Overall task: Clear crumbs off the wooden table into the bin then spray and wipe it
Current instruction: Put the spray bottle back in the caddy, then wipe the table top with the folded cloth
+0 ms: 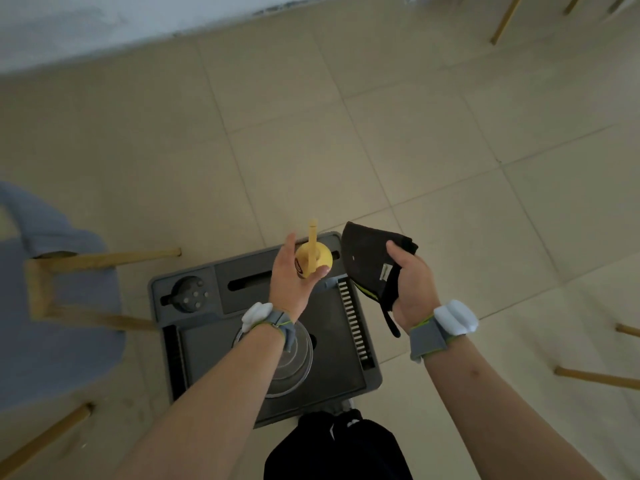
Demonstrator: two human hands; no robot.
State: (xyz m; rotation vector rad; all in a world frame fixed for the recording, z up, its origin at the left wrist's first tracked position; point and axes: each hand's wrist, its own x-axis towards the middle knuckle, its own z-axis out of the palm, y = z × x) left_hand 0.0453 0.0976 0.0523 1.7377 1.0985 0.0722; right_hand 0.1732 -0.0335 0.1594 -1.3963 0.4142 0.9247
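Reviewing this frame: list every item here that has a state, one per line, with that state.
Left hand: fingers around the yellow bottle, holding it.
Yellow bottle: upright, held above the grey cart.
Right hand: gripping the black cloth.
Black cloth: folded, held off the floor.
Grey cart: standing on the tiled floor.
Clear container: sitting on the cart, partly hidden by the left arm.

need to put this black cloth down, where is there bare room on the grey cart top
Bare tray floor lies on the grey cart top, between the clear bowl and the slotted right rail. The back is crowded: the left hand holds the yellow bottle there. The right hand grips the black cloth.
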